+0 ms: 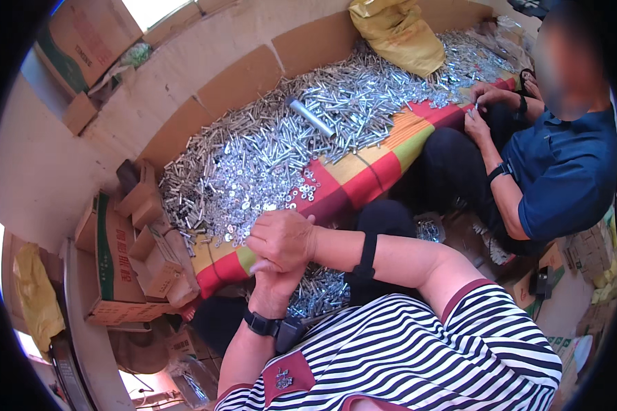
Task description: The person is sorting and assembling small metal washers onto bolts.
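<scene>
My right hand (282, 236) lies over my left hand (277, 275), both closed and pressed together at the near edge of a heap of metal hardware. What they hold, if anything, is hidden behind the fingers. Just beyond them spread loose washers (243, 185) and small nuts. Farther back, a deep heap of silvery bolts or anchor sleeves (267, 130) covers a checked red, yellow and green cloth (363, 171). A thick grey metal tube (312, 118) rests on top. Below my wrists, more bolts (320, 288) fill a container near my lap.
At the right sits a co-worker in a dark blue shirt (562, 171), hands (478, 109) together over the cloth edge. A yellow sack (401, 34) lies on the heap's far side. Cardboard boxes (127, 267) stand at the left; cardboard sheets (233, 75) line the wall.
</scene>
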A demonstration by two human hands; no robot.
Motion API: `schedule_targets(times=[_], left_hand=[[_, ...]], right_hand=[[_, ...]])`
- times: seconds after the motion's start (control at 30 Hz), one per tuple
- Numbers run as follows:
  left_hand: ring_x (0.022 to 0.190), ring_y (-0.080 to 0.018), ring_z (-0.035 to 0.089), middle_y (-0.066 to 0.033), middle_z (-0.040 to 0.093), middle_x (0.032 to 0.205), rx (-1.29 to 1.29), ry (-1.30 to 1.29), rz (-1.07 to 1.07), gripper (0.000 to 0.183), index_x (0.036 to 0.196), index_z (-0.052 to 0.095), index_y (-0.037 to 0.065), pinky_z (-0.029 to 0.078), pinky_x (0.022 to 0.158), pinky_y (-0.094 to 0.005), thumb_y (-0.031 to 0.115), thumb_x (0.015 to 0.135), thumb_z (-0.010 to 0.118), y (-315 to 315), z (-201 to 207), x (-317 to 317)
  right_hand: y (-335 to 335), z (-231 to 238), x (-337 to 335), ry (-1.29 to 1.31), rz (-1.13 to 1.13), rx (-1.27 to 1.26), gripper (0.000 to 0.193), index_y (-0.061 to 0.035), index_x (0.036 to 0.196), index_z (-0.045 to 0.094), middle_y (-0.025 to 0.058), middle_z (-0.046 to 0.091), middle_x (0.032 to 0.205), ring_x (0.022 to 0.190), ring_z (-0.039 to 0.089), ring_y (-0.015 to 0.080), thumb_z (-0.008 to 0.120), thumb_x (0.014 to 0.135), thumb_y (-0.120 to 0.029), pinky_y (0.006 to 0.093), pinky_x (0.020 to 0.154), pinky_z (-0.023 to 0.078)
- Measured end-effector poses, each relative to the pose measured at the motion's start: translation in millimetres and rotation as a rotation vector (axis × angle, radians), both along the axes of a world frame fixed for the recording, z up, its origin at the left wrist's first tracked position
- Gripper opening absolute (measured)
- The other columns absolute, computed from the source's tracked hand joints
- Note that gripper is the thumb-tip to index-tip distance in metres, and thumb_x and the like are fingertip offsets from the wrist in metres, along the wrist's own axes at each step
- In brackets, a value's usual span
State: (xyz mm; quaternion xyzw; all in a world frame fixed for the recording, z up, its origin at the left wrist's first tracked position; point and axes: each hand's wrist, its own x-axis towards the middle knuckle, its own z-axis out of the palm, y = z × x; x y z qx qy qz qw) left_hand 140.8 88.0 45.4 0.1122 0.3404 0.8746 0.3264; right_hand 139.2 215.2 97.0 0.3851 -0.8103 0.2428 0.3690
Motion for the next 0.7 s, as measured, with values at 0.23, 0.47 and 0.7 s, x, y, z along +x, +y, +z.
schedule_targets(times=[0.23,0.47,0.7], left_hand=[[0.103,-0.0188,0.058,-0.0106,0.057,0.113,0.059,-0.378,0.045,0.037,0.118,0.05,0.003,0.052,0.086,-0.033,0.026,0.09,0.059,-10,-5,-49],[0.06,-0.0065,0.056,-0.0088,0.063,0.084,-0.395,-0.292,0.104,0.017,0.102,0.057,-0.001,0.036,0.035,-0.014,0.01,0.089,0.059,-37,-26,-109],[0.052,-0.0107,0.057,-0.0107,0.064,0.075,-0.403,-0.26,0.152,0.012,0.095,0.059,-0.001,0.031,0.031,-0.0159,0.009,0.087,0.061,-59,-20,-124]], right_hand=[[-13,-20,-58,-0.112,0.02,0.012,0.034,-0.0075,0.073,0.056,0.0093,0.056,0.073,0.071,0.057,0.0285,0.062,0.077,-0.04,0.0409,0.066,0.046],[57,-41,-103,-0.51,-0.516,-0.287,0.015,-0.0032,0.086,0.063,0.0161,0.062,0.08,0.075,0.061,0.0336,0.065,0.078,-0.016,0.0413,0.069,0.048],[78,-64,-100,-0.684,-0.622,-0.01,0.01,-0.0048,0.076,0.068,0.0148,0.064,0.078,0.075,0.062,0.0338,0.067,0.075,-0.014,0.0435,0.07,0.049]])
